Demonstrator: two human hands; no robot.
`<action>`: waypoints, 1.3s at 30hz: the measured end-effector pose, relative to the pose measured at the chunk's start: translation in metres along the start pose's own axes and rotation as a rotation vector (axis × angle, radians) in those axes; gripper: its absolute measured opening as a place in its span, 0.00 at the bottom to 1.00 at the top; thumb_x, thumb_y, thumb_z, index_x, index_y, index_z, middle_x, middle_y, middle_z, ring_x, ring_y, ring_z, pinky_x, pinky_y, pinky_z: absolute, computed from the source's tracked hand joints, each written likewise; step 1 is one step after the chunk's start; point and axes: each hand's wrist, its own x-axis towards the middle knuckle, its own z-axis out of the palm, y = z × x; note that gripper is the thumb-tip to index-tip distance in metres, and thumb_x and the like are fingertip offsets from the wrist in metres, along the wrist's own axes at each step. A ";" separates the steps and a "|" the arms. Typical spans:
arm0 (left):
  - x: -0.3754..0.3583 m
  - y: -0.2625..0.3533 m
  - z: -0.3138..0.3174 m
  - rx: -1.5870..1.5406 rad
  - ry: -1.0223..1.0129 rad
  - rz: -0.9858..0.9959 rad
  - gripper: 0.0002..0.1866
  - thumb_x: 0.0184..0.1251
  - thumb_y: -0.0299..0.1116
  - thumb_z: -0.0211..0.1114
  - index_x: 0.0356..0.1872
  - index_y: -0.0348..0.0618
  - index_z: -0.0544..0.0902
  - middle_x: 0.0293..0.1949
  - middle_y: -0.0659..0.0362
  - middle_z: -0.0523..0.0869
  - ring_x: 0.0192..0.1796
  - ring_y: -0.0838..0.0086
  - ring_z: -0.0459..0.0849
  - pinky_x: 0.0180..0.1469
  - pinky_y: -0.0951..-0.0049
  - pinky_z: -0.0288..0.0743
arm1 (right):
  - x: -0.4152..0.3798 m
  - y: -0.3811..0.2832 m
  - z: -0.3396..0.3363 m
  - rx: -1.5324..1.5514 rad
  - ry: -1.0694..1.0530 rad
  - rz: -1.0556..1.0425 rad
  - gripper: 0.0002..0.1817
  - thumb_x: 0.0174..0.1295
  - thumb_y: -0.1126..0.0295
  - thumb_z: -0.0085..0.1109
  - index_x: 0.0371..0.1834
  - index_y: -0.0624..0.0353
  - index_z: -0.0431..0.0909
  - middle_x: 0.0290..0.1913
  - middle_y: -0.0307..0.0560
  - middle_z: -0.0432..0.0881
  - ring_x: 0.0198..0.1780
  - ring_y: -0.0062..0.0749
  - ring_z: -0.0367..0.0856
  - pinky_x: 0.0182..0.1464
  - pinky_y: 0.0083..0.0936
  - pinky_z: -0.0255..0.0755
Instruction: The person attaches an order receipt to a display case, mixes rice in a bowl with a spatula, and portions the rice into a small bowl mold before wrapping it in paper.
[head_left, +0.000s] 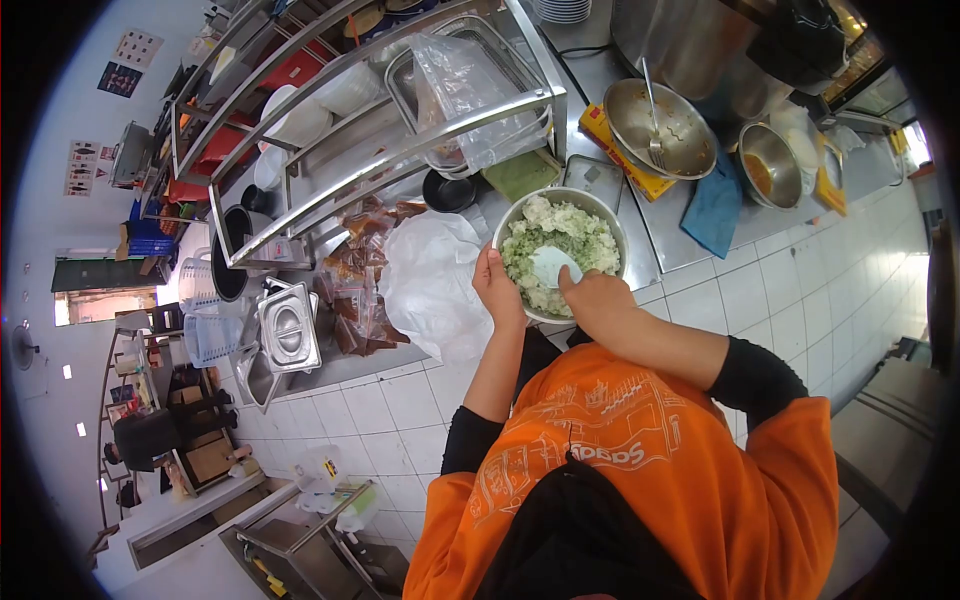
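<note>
A round metal bowl (617,235) at the counter's front edge holds a pale green and white crumbly mixture (545,222). My left hand (498,287) grips the bowl's left rim, its fingers against the outer wall. In my right hand (597,303) is a pale scoop (550,262), held by its near end and pressed into the mixture. The scoop's handle is mostly hidden by the fingers.
A white plastic bag (432,275) and packets of brown sauce (352,290) lie left of the bowl. Behind stands a metal rack (400,150). To the right are a pan (690,130) with a fork, a blue cloth (713,205) and a smaller bowl (783,150). A person (150,437) is far left.
</note>
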 end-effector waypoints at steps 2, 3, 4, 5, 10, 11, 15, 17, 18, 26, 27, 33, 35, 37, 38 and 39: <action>-0.001 0.004 0.000 -0.005 -0.005 -0.031 0.17 0.76 0.35 0.53 0.54 0.30 0.78 0.46 0.56 0.84 0.46 0.75 0.80 0.52 0.75 0.72 | -0.003 0.012 -0.015 0.009 -0.044 -0.053 0.23 0.56 0.76 0.53 0.57 0.65 0.73 0.31 0.57 0.83 0.35 0.47 0.85 0.34 0.39 0.79; -0.002 0.007 0.000 -0.009 -0.009 -0.044 0.17 0.76 0.35 0.53 0.54 0.30 0.78 0.46 0.56 0.84 0.46 0.75 0.80 0.52 0.75 0.72 | -0.005 0.018 -0.027 0.012 -0.064 -0.079 0.22 0.55 0.76 0.53 0.56 0.65 0.74 0.30 0.57 0.83 0.35 0.47 0.85 0.33 0.39 0.79; 0.001 0.006 -0.002 0.005 -0.020 -0.035 0.17 0.76 0.35 0.52 0.54 0.30 0.78 0.46 0.56 0.84 0.46 0.75 0.80 0.52 0.75 0.72 | -0.008 0.023 -0.045 0.017 -0.102 -0.103 0.20 0.55 0.76 0.53 0.54 0.64 0.75 0.30 0.57 0.83 0.35 0.47 0.85 0.33 0.39 0.79; 0.004 0.002 -0.004 0.017 -0.032 -0.024 0.17 0.76 0.35 0.52 0.54 0.31 0.78 0.46 0.56 0.84 0.46 0.74 0.80 0.52 0.75 0.72 | -0.012 0.027 -0.066 0.019 -0.139 -0.126 0.19 0.55 0.76 0.54 0.51 0.63 0.75 0.30 0.57 0.83 0.35 0.47 0.85 0.33 0.39 0.79; 0.005 0.002 -0.004 0.102 -0.061 0.017 0.18 0.77 0.35 0.51 0.53 0.30 0.78 0.46 0.56 0.84 0.46 0.74 0.79 0.52 0.74 0.72 | -0.001 0.012 -0.037 -0.010 -0.183 -0.159 0.11 0.54 0.77 0.56 0.40 0.69 0.77 0.31 0.56 0.84 0.37 0.46 0.86 0.34 0.37 0.80; 0.005 0.001 -0.005 0.155 -0.072 0.055 0.18 0.77 0.35 0.51 0.53 0.30 0.78 0.46 0.56 0.84 0.46 0.74 0.79 0.53 0.74 0.72 | 0.007 0.006 -0.030 0.006 -0.196 -0.149 0.11 0.55 0.76 0.55 0.40 0.72 0.77 0.31 0.56 0.84 0.37 0.45 0.86 0.36 0.36 0.80; 0.003 0.008 -0.005 0.124 -0.080 0.043 0.18 0.77 0.36 0.50 0.53 0.30 0.78 0.46 0.56 0.84 0.47 0.75 0.80 0.53 0.74 0.71 | 0.031 -0.013 -0.011 0.002 -0.179 0.037 0.12 0.57 0.74 0.54 0.41 0.69 0.78 0.32 0.57 0.84 0.40 0.47 0.86 0.39 0.37 0.80; 0.000 0.019 -0.002 0.151 -0.092 0.049 0.17 0.76 0.35 0.49 0.52 0.31 0.78 0.47 0.56 0.82 0.48 0.73 0.79 0.53 0.72 0.71 | 0.035 0.008 -0.020 0.094 -0.120 0.001 0.10 0.57 0.74 0.55 0.39 0.66 0.82 0.35 0.57 0.84 0.41 0.49 0.85 0.39 0.38 0.80; -0.004 0.022 -0.001 0.164 -0.097 0.046 0.17 0.76 0.34 0.48 0.52 0.31 0.78 0.47 0.55 0.81 0.49 0.72 0.78 0.53 0.71 0.70 | 0.035 0.023 -0.023 0.140 -0.095 -0.017 0.10 0.57 0.73 0.56 0.38 0.64 0.84 0.36 0.58 0.84 0.42 0.50 0.85 0.39 0.39 0.79; -0.005 0.018 -0.002 0.164 -0.051 0.047 0.19 0.76 0.37 0.50 0.55 0.31 0.78 0.50 0.55 0.82 0.52 0.70 0.78 0.57 0.70 0.69 | 0.013 0.074 -0.070 0.548 -0.116 0.222 0.17 0.70 0.62 0.47 0.53 0.57 0.80 0.42 0.58 0.84 0.48 0.55 0.81 0.53 0.43 0.72; -0.006 0.020 -0.001 0.187 -0.048 0.055 0.19 0.76 0.37 0.50 0.55 0.31 0.78 0.50 0.55 0.82 0.52 0.70 0.78 0.57 0.70 0.68 | 0.012 0.068 -0.082 0.535 -0.097 0.248 0.16 0.70 0.62 0.47 0.52 0.57 0.80 0.42 0.58 0.84 0.47 0.56 0.82 0.52 0.44 0.72; -0.003 0.016 -0.003 0.229 -0.071 0.092 0.18 0.76 0.38 0.50 0.52 0.31 0.78 0.47 0.55 0.82 0.49 0.70 0.78 0.55 0.70 0.69 | 0.021 0.038 -0.050 0.393 -0.016 0.211 0.14 0.67 0.67 0.48 0.51 0.55 0.80 0.35 0.61 0.83 0.39 0.57 0.83 0.44 0.45 0.75; -0.003 0.014 -0.003 0.212 -0.065 0.095 0.18 0.76 0.37 0.50 0.51 0.32 0.78 0.46 0.55 0.82 0.49 0.71 0.77 0.54 0.71 0.69 | 0.011 0.023 -0.054 0.359 -0.026 0.126 0.15 0.63 0.71 0.49 0.51 0.54 0.79 0.31 0.62 0.83 0.37 0.55 0.83 0.41 0.46 0.76; 0.000 0.014 -0.003 0.213 -0.068 0.096 0.18 0.76 0.37 0.50 0.51 0.31 0.78 0.47 0.55 0.82 0.49 0.72 0.78 0.54 0.72 0.69 | -0.003 0.019 -0.082 0.377 0.009 0.124 0.16 0.63 0.73 0.48 0.52 0.55 0.78 0.31 0.62 0.83 0.36 0.55 0.84 0.40 0.46 0.76; 0.001 0.016 -0.003 0.218 -0.071 0.090 0.18 0.77 0.36 0.50 0.53 0.30 0.78 0.47 0.55 0.82 0.49 0.73 0.78 0.55 0.72 0.70 | -0.007 0.019 -0.088 0.385 0.022 0.124 0.16 0.62 0.74 0.48 0.52 0.56 0.78 0.31 0.62 0.82 0.35 0.55 0.84 0.40 0.46 0.76; -0.001 0.016 -0.004 0.223 -0.075 0.082 0.18 0.78 0.36 0.50 0.54 0.29 0.77 0.48 0.55 0.83 0.49 0.74 0.78 0.56 0.73 0.70 | -0.006 0.024 -0.088 0.332 0.041 0.167 0.17 0.61 0.75 0.48 0.53 0.56 0.78 0.31 0.62 0.83 0.35 0.55 0.84 0.39 0.46 0.76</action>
